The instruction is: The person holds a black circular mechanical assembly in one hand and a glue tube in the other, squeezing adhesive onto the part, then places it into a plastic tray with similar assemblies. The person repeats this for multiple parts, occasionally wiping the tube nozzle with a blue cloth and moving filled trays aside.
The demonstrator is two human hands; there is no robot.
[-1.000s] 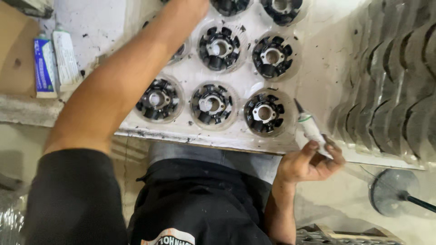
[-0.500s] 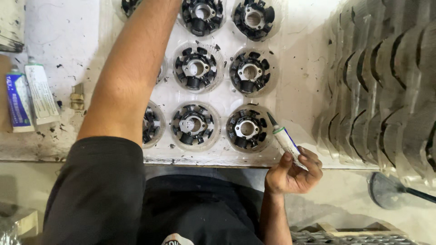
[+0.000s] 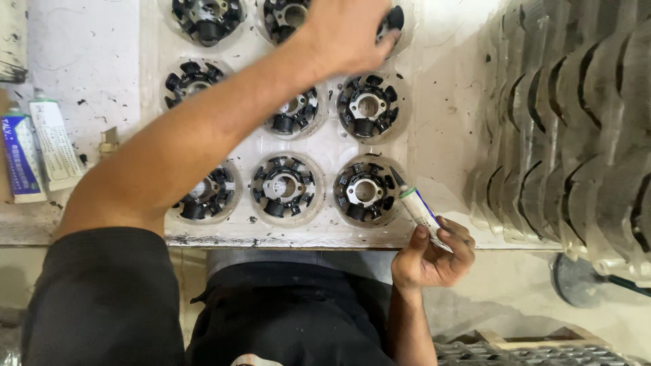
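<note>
A white plastic tray (image 3: 325, 146) on the bench holds several round black metal parts in its wells. My left arm reaches across it, and my left hand (image 3: 346, 34) grips the black part (image 3: 392, 19) in the far right well. My right hand (image 3: 430, 257) is at the bench's front edge, pinching a small white and blue tube (image 3: 422, 211). The tube's dark nozzle points at the front right part (image 3: 366, 191) and ends just beside its rim. My forearm hides part of the front left part (image 3: 203, 196) and of the middle one (image 3: 295, 115).
Two more tubes, one blue (image 3: 20, 159) and one white (image 3: 54, 146), lie at the left of the bench. Stacks of clear moulded trays (image 3: 576, 122) fill the right side. A round dark disc on a rod (image 3: 576, 279) sits below the bench at the right.
The view has slid towards the far rows of the tray, and my left hand has come into sight on the far right part. My right hand keeps the tube beside the front right part.
</note>
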